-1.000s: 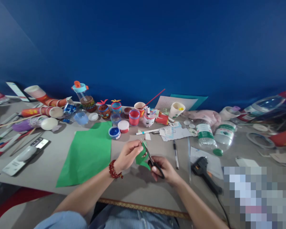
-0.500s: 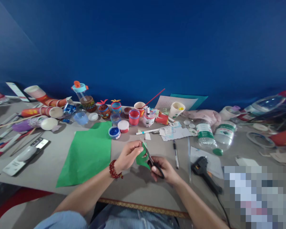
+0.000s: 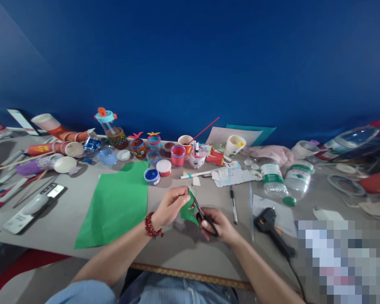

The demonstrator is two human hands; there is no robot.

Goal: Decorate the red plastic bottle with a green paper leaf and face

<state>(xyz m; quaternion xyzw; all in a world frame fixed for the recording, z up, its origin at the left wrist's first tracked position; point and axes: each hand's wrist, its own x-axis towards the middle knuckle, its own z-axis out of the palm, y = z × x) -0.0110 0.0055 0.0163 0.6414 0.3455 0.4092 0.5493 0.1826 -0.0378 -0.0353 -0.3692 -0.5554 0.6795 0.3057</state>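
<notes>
My left hand [image 3: 174,203] pinches a small piece of green paper [image 3: 187,213] above the table, its lower end curling down toward the right. In my right hand [image 3: 220,226] is a pair of black-handled scissors [image 3: 195,200], fingers through the loops. The blades point up and away from me and lie against the paper's right edge, close to my left fingertips. A large green paper sheet [image 3: 120,207] lies flat to the left of my left forearm.
Behind my hands stand paint pots [image 3: 152,175] and a red cup [image 3: 178,156]. A pen [image 3: 233,204] and a black glue gun [image 3: 274,232] with a cord lie to the right, near plastic bottles [image 3: 274,179]. A phone [image 3: 34,209] rests at the left.
Both hands stay almost where they were. The scissors have shifted very slightly against the green paper piece, whose lower end hangs a little differently.
</notes>
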